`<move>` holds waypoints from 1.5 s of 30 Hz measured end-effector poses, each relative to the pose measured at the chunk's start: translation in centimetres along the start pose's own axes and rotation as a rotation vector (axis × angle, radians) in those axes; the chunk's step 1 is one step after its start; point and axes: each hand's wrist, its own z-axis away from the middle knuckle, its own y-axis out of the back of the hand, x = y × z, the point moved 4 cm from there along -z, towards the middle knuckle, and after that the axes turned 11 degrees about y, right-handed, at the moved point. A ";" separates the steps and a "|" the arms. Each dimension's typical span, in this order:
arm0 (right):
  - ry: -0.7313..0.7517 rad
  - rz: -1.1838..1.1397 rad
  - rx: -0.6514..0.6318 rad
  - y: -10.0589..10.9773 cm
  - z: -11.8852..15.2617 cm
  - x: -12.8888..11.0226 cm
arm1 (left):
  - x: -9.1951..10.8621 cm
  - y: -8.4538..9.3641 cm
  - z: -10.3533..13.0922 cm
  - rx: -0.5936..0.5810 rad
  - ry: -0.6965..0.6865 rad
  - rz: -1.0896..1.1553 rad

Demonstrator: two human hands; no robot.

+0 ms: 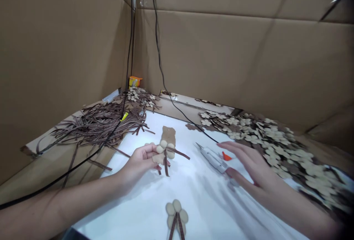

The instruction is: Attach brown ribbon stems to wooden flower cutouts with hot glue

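Observation:
My left hand (144, 159) is closed on a beige felt flower (163, 146) with rounded petals. A narrow brown ribbon (177, 152) with stitched edges hangs from it in two tails. Just behind the flower lies a tan, scallop-edged piece (168, 135). My right hand (249, 166) is open, fingers stretched out and thumb apart, beside a grey glue gun (212, 158) with a pointed metal tip and an orange trigger (226, 156). The thumb is close to its body; whether they touch I cannot tell. Nearer me, a second beige flower (177, 216) with ribbon tails lies on the white board (132, 206).
A tangled heap of brown ribbons (102, 122) lies left. Beige and brown flower cutouts (257, 133) are piled right, more at the back (136, 94). A black cord (159, 48) hangs down across the board. Cardboard walls (221, 59) and an orange-yellow box (135, 81) stand behind.

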 end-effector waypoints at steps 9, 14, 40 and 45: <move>-0.057 -0.574 -0.188 -2.2 -3.9 -9.6 | 0.2 -1.2 1.0 -0.100 -0.023 -0.159; -0.050 -0.581 -0.106 -2.9 -3.3 -10.1 | 0.2 -1.5 1.3 -0.169 0.039 -0.166; -0.189 -0.407 -0.140 -4.5 -1.9 -9.6 | -1.5 -0.5 0.6 0.004 0.294 0.118; -0.208 -0.460 -0.158 -4.8 -2.0 -9.3 | -1.5 -0.4 0.3 0.078 0.277 0.094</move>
